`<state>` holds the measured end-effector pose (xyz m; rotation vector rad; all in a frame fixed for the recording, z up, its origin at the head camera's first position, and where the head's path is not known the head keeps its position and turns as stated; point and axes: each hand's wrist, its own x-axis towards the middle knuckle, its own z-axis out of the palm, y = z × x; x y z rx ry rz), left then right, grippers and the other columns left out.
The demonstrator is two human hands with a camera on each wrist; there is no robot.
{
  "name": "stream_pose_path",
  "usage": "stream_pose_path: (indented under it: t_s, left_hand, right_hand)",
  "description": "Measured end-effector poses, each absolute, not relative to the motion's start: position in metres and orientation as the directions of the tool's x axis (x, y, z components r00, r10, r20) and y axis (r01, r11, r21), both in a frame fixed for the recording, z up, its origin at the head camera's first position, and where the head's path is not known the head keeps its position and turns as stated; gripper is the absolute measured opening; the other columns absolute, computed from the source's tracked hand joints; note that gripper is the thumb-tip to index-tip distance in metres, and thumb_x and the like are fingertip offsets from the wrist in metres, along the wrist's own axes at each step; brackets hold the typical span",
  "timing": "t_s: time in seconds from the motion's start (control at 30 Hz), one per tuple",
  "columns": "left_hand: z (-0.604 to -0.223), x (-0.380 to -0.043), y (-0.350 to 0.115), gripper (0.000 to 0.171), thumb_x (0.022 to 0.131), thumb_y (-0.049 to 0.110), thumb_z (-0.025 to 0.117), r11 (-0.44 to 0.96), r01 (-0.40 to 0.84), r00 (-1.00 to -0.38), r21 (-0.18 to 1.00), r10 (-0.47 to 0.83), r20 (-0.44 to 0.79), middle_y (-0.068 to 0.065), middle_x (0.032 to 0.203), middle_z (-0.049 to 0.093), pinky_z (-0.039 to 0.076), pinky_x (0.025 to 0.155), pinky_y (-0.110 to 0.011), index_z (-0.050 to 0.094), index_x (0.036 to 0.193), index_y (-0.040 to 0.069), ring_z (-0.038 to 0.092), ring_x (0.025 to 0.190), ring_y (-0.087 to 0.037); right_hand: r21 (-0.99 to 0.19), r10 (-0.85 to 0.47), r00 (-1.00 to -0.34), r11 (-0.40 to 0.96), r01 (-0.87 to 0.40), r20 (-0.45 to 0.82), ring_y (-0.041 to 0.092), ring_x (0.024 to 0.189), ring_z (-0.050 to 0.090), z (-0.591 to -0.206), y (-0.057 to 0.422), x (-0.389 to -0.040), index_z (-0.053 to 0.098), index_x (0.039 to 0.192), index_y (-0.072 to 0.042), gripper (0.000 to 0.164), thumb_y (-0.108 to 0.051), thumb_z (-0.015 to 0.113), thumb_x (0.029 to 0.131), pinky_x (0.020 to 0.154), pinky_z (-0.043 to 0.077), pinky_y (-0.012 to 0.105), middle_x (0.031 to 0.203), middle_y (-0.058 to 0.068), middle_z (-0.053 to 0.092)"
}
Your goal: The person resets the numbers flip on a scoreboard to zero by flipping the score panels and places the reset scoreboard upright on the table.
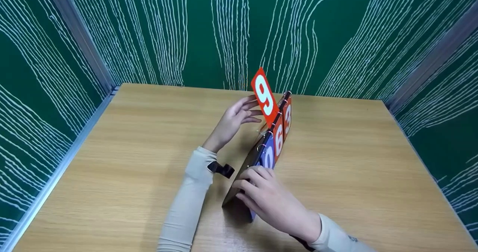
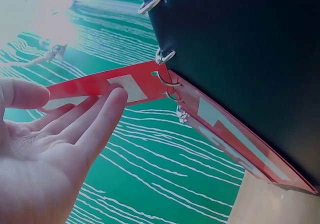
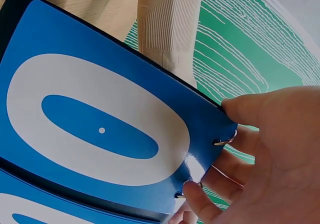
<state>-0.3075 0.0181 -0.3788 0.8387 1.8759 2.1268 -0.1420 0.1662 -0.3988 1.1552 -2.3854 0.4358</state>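
Observation:
A tabletop flip scoreboard [image 1: 244,170] with a black backing stands on the table, running away from me. Its front shows a red 3 card [image 1: 287,118], a red 6 card [image 1: 279,139] and blue 0 cards [image 3: 107,176]. One red 9 card [image 1: 264,97] is lifted up on its metal rings. Behind that card is my left hand [image 1: 236,119], its fingers extended and overlapping the card in the left wrist view. My right hand [image 1: 274,203] grips the scoreboard's ringed top edge at the near end, fingers over the edge by the rings [image 3: 223,142].
The wooden table [image 1: 130,140] extends on both sides of the scoreboard. Green walls [image 1: 198,31] with white wavy lines enclose it at the back and sides. A black wrist camera [image 1: 224,170] on the left sleeve is close to the scoreboard's back.

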Motion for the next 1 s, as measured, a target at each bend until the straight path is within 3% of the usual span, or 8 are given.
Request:
stream_pose_path:
  t_s: [0.47,0.83,1.0]
  left_hand:
    - [-0.382,-0.304,0.026,0.049,0.105,0.008,0.036,-0.13,0.231,-0.767,0.964,0.585,0.263,-0.019,0.154,0.05,0.052,0.108,-0.04,0.037,0.154,0.003,0.058,0.134,-0.031]
    - [-0.385,-0.304,0.032,0.046,0.107,0.006,0.031,-0.097,0.241,-0.727,0.966,0.641,0.246,-0.022,0.154,0.048,0.051,0.11,-0.044,0.04,0.153,0.003,0.053,0.139,-0.034]
    - [-0.388,-0.303,0.032,0.044,0.108,0.009,0.034,-0.068,0.241,-0.729,0.968,0.646,0.227,-0.016,0.153,0.052,0.051,0.11,-0.041,0.044,0.15,0.006,0.054,0.139,-0.029]
  right_hand:
    - [-0.069,-0.656,-0.543,0.603,-0.795,0.525,0.015,0.105,0.054,-0.399,0.166,-0.142,0.068,0.111,-0.02,0.017,-0.021,0.071,0.095,0.09,0.042,0.033,0.109,-0.005,0.062]
    - [-0.073,-0.647,-0.552,0.612,-0.787,0.525,0.016,0.106,0.055,-0.401,0.167,-0.141,0.069,0.111,-0.019,0.015,-0.023,0.07,0.096,0.09,0.043,0.033,0.11,-0.006,0.063]
    - [-0.07,-0.648,-0.548,0.61,-0.789,0.529,0.016,0.106,0.055,-0.401,0.166,-0.141,0.069,0.11,-0.019,0.016,-0.023,0.071,0.095,0.09,0.044,0.035,0.109,-0.005,0.063]
